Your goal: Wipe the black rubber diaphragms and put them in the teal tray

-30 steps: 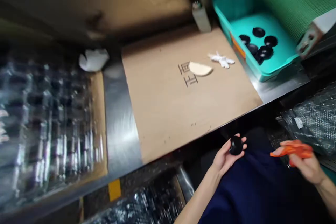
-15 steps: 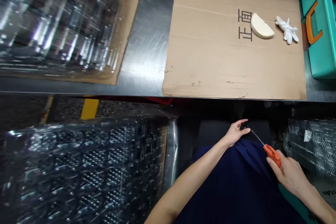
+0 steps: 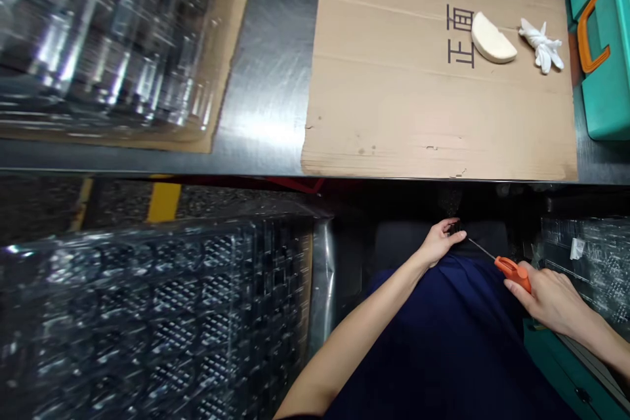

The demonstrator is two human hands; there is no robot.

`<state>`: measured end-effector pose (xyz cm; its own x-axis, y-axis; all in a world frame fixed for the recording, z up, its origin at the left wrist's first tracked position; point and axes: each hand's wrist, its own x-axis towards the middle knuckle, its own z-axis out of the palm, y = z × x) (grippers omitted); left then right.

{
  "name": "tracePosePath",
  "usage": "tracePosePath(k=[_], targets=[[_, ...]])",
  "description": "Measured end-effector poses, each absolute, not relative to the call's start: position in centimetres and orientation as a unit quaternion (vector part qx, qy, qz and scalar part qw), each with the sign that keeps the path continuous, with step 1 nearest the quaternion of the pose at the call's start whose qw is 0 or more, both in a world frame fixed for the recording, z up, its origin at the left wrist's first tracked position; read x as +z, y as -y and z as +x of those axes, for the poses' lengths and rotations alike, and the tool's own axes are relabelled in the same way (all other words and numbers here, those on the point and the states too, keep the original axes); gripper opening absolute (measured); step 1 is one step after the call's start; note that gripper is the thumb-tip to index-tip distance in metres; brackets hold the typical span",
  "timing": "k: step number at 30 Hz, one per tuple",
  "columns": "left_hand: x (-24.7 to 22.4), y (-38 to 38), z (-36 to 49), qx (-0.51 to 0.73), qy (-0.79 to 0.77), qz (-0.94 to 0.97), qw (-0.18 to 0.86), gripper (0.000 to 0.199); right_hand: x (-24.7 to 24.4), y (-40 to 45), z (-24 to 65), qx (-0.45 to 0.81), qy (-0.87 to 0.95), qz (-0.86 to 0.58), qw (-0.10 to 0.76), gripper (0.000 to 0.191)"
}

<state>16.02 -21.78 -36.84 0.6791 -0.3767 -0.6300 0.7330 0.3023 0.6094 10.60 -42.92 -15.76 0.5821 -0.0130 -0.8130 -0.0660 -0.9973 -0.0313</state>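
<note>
My left hand [image 3: 440, 243] is low in front of the dark blue clothing over my lap. Its thumb and fingers are closed on a small dark part [image 3: 455, 228], mostly hidden and too small to identify. My right hand [image 3: 548, 294] grips an orange-handled tool [image 3: 512, 272] with a long thin metal shaft or blade; I cannot tell whether it is a knife or a screwdriver. The tool points left, its tip close to the dark part by my left thumb. Whether the tip touches the part is unclear.
A cardboard sheet [image 3: 384, 105] on the metal table [image 3: 268, 72] bears a cream half-round piece [image 3: 492, 39] and a white knotted glove [image 3: 541, 46]. A teal box [image 3: 608, 102] stands right. Clear plastic trays [image 3: 123, 59] lie upper left; more trays [image 3: 172, 315] stand lower left.
My view has shifted slightly. The orange-handled tool has tilted flatter and my right hand has moved a little to the right. My left hand still holds the dark part.
</note>
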Motion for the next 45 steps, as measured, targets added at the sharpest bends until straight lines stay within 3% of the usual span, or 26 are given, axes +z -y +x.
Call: tracePosePath(k=[6,11,14,18,22,26,30,36,39,43,45], targets=[[-36.8,20.8,17.4,-0.407,-0.353,0.288,0.792,0.035,-17.1,41.6,9.8,0.453,0.013,-0.891,0.029,0.042],[-36.9,20.6,17.4,-0.423,-0.381,0.26,0.78,0.033,-17.9,40.9,9.5,0.456,0.001,-0.89,0.025,0.042],[-36.6,20.8,17.0,-0.403,-0.322,0.33,0.79,0.043,-17.5,41.4,9.6,0.459,-0.014,-0.887,0.047,0.041],[-36.0,21.1,15.9,-0.36,-0.126,0.52,0.764,0.065,-16.6,42.5,10.3,0.443,-0.046,-0.892,0.077,0.041],[-35.8,21.0,15.2,-0.382,-0.022,0.576,0.722,0.063,-16.0,43.1,11.0,0.45,-0.044,-0.889,0.071,0.042],[-36.0,20.4,15.8,-0.359,-0.155,0.494,0.776,0.06,-15.9,42.6,10.8,0.416,-0.054,-0.902,0.102,0.041],[-36.4,19.5,16.4,-0.408,-0.293,0.357,0.787,0.041,-16.7,41.1,9.6,0.412,-0.038,-0.9,0.137,0.04],[-36.1,18.6,16.0,-0.426,-0.302,0.36,0.773,0.037,-17.9,41.3,6.2,0.398,-0.05,-0.894,0.201,0.038],[-35.0,18.1,16.1,-0.417,-0.28,0.369,0.782,0.041,-17.7,44.9,5.0,0.234,-0.195,-0.895,0.326,0.044],[-32.2,17.4,16.1,-0.416,-0.215,0.403,0.786,0.058,-18.5,52.1,7.0,-0.223,-0.378,-0.774,0.456,0.066],[-30.1,16.9,16.0,-0.408,-0.159,0.45,0.778,0.062,-19.6,55.1,9.6,-0.356,-0.381,-0.696,0.494,0.081]])
